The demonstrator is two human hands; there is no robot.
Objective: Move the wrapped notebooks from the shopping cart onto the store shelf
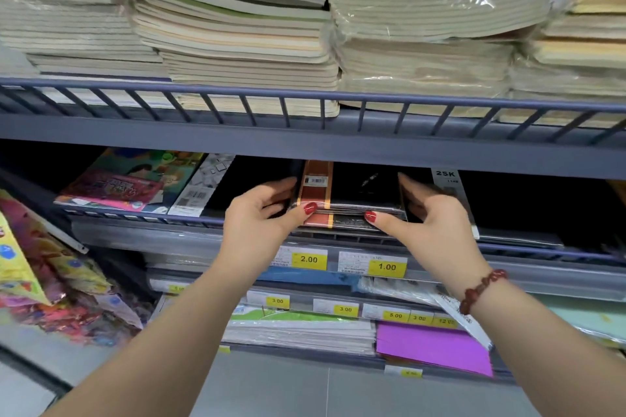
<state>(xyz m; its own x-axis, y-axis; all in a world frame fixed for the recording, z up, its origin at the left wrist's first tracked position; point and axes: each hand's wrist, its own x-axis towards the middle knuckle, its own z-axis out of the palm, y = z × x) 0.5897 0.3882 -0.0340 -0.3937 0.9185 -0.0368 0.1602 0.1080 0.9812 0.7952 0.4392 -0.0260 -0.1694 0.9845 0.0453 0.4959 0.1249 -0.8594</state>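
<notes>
**As both hands clamp it, the stack of dark, plastic-wrapped notebooks (352, 205) lies on the shelf**

While I watch through the head camera, my left hand (261, 213) grips the stack's left side, with the red-nailed thumb on the near edge and the fingers curled along the flank. My right hand (430, 217), a red bead bracelet (481, 291) at its wrist, pinches the right side the same way.

The stack lies flat on the grey-blue metal store shelf (142, 216), its near edge at the front wire rail. A brown-and-orange band with a white barcode sticker (316, 180) runs over the top.

Just to the right, a white label (445, 176) reads "25K". On the shelf front below, one yellow price tag (309, 259) reads "2.00" and a second yellow tag (387, 267) reads "1.00". Lower tags read "3.00" and "5.00".

Overhead, cream paper notebook stacks (237, 27), some in clear film, fill the upper shelf (305, 142).
</notes>
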